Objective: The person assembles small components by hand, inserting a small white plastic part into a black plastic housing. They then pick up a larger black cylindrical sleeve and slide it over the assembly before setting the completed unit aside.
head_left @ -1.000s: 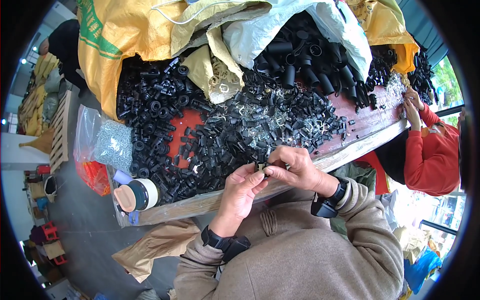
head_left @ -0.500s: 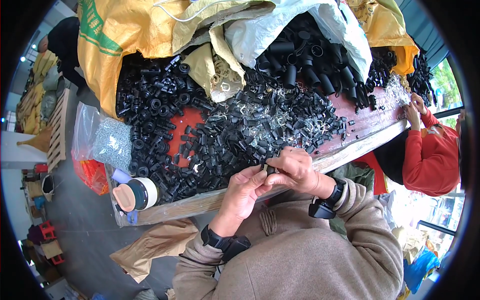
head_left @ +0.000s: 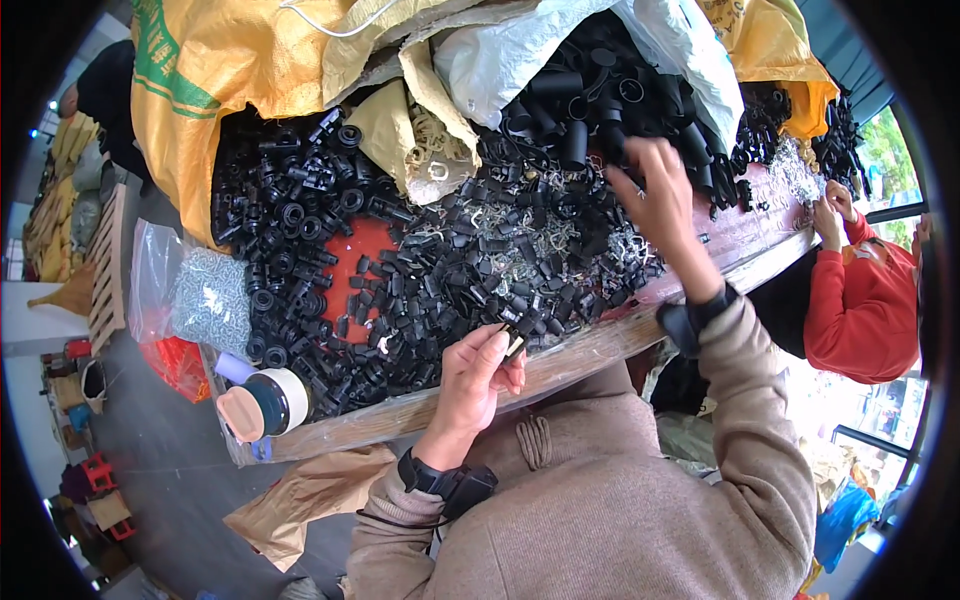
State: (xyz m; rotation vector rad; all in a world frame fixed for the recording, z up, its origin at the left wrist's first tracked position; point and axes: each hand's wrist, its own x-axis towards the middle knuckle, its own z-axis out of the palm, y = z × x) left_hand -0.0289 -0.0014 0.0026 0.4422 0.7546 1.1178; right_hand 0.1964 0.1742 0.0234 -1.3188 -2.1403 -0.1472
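1. over the near edge of the desk (head_left: 580, 360), the left hand (head_left: 474, 380) is gripping a small black part (head_left: 514, 344) – thumb and fingertips are pinching it, and a pale patch is showing on it.
2. farther out to the right, the right hand (head_left: 660, 195) is hovering, slightly blurred, with its fingers spread open, near the black tubes (head_left: 574, 145).
3. between and beyond the hands, many small black pieces (head_left: 430, 280) are lying in a loose heap, with pale clips (head_left: 548, 238) mixing in among them.
4. at the heap's left, round black fittings (head_left: 295, 220) are spilling from a yellow sack (head_left: 270, 55).
5. by the left end, a clear bag of screws (head_left: 212, 298) is resting near a lidded cup (head_left: 285, 398).
6. at the far right, a co-worker in red (head_left: 865, 310) is sitting – both hands together over the desk.
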